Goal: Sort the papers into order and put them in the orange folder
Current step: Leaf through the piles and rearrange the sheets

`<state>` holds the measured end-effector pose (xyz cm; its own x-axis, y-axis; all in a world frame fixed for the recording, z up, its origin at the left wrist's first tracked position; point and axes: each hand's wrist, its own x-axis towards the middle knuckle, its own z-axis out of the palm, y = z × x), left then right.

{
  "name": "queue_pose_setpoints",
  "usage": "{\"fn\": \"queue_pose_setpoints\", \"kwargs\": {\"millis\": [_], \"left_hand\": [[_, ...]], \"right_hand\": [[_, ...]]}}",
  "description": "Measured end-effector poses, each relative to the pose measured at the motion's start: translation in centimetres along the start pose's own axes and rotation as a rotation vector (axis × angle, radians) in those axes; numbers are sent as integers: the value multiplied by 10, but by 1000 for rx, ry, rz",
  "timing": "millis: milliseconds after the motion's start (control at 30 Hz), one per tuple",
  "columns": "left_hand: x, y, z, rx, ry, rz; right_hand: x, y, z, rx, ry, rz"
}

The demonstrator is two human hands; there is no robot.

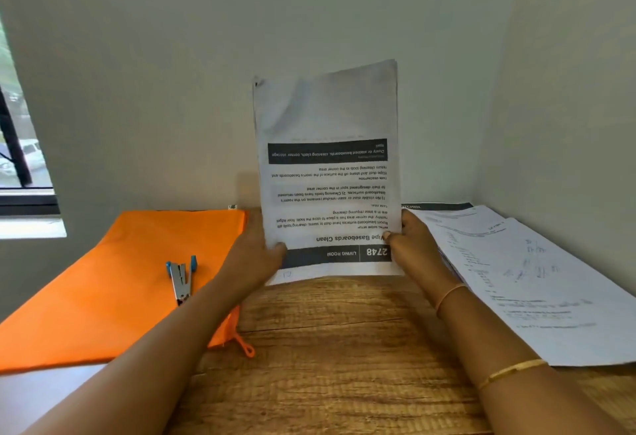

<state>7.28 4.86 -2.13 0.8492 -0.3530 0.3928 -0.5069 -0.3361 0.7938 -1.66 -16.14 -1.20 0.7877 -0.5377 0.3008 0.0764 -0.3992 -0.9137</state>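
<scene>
1. Window [24, 145]: at the far left, in the wall beyond the tabletop's left edge.
2. Folder [113, 297]: orange, laid flat over the left part of the tabletop [327, 348] and reaching its far edge. An orange zip pull [246, 348] is seen at the folder's near right corner.
3. Stapler [180, 278]: metal with blue ends, laid on the folder towards its right side.
4. Left grip [256, 252]: closed on the lower left edge of the stack, thumb pressed on the front sheet; the fingers are hidden behind.
5. Stack [327, 166]: papers held upright between both grips at the middle of the far edge, the lower edge at the tabletop and the print upside down. "2748", "LIVING ROOM" and "Wipe Baseboards Clean" are read on the front sheet. The upper part is bowed.
6. Right grip [413, 245]: closed on the lower right edge of the stack, thumb on the front, fingers hidden behind.
7. Bangles [451, 293]: two thin gold ones, worn on the right forearm.
8. Loose sheets [516, 273]: printed and overlapping, spread over the right part of the tabletop into the far right corner, just beside the right grip.
</scene>
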Motion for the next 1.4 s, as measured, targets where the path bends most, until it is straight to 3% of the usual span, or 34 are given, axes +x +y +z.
{"fn": "queue_pose_setpoints", "kwargs": {"millis": [133, 233, 367, 433, 567, 733, 800, 1033, 1133, 1233, 1400], "left_hand": [[3, 6, -17, -468, -116, -265], [3, 7, -28, -793, -229, -434], [3, 0, -33, -897, -246, -519], [3, 1, -29, -853, -173, -530], [5, 3, -17, -755, 61, -429], [-4, 13, 4, -803, 190, -303], [-6, 13, 11, -844, 162, -276], [8, 5, -16, -1008, 263, -322], [13, -5, -30, -904, 325, -260], [15, -11, -36, -576, 313, -216], [14, -20, -27, -76, 196, -149]], "right_hand": [[1, -5, -8, 306, -190, 246], [-2, -7, -12, 348, -372, 353], [-8, -9, -13, 307, -523, 440], [-8, -10, -11, 292, -491, 456], [-3, -8, -7, 446, -220, 479], [-18, -11, 20, 698, -433, 570], [-20, -13, 34, 745, -392, 537], [-3, -6, 15, 415, -40, 271], [-5, -6, -1, 251, 143, 157], [-2, -6, -9, 100, 324, -8], [-2, -3, -15, 34, 381, -138]]}}
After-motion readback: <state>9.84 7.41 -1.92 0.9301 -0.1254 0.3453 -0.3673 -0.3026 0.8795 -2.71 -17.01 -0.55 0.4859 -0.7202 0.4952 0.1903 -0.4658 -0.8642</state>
